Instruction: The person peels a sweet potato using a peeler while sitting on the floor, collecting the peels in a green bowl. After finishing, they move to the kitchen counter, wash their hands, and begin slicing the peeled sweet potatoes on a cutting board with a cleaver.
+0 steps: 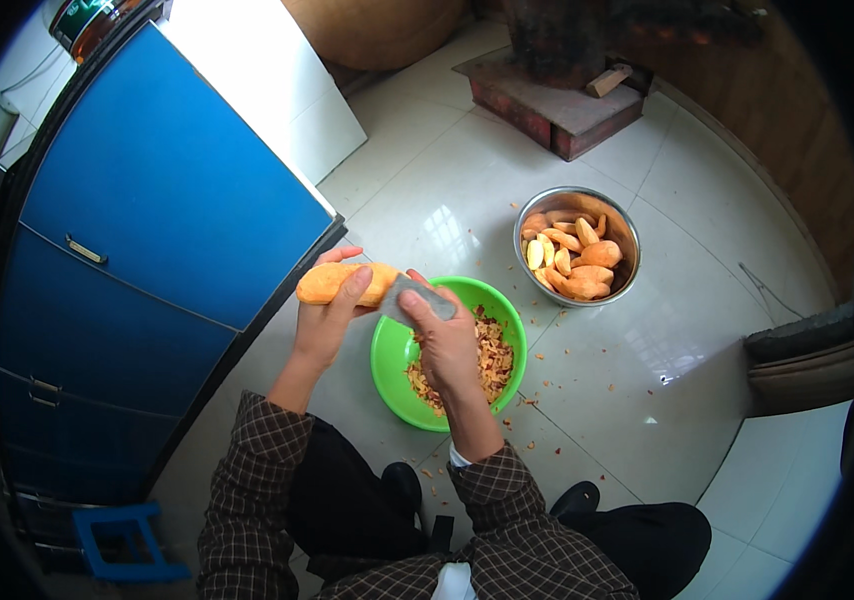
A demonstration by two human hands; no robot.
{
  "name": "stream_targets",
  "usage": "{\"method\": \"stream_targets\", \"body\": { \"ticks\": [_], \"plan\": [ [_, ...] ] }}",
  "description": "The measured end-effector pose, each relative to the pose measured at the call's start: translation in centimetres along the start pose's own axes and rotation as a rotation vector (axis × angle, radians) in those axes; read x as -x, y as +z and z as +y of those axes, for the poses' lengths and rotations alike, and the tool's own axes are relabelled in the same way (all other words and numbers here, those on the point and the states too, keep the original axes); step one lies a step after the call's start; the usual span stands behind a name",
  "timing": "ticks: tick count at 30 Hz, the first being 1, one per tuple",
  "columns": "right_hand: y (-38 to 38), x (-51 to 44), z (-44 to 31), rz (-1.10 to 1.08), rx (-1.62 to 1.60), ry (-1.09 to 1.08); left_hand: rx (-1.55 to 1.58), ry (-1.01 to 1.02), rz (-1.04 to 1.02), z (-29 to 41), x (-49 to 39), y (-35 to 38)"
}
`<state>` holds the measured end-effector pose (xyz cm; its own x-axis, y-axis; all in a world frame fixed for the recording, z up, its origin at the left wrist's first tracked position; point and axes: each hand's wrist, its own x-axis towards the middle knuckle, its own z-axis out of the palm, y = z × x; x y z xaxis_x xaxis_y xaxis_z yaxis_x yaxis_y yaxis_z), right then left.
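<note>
A peeled orange sweet potato (329, 283) lies across my left hand (326, 324), with the thumb over its top. My right hand (449, 341) grips a flat grey metal blade (413, 300), its edge at the right end of the sweet potato; whether the two touch is hard to tell. Below both hands stands a bright green plastic basin (391, 365), holding peel scraps (494, 352) in yellow and dark red. Beyond it, to the right, a stainless steel pot (628, 259) contains several peeled sweet potatoes (584, 262).
Blue cabinets (172, 180) line the left, with a small blue plastic stool (127, 547) below. Far back, a low metal base (554, 105) bears a wood block (608, 80). Peel bits dot the tiled floor (599, 420). My shoes (402, 487) flank the near floor.
</note>
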<state>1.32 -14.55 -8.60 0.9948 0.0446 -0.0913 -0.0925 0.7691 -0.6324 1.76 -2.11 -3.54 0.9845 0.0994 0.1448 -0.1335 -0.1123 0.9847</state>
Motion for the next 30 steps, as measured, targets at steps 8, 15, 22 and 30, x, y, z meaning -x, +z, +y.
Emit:
{"method": "stream_targets", "body": {
  "ticks": [8, 15, 22, 30],
  "plan": [
    [-2.0, -0.5, 0.8, 0.002, -0.003, 0.047, 0.279, -0.195, 0.099, 0.2, -0.1, -0.2],
    [-0.8, -0.4, 0.3, -0.065, 0.107, 0.028, 0.131, -0.111, 0.11, -0.3, -0.1, -0.3],
    [-1.0, -0.5, 1.3, -0.051, 0.232, -0.148, 0.116, -0.117, 0.099, 0.0, 0.2, 0.7],
    [-0.7, -0.1, -0.3, 0.075, 0.012, -0.031, 0.294, -0.369, 0.053, 0.1, -0.6, -0.9]
  ]
}}
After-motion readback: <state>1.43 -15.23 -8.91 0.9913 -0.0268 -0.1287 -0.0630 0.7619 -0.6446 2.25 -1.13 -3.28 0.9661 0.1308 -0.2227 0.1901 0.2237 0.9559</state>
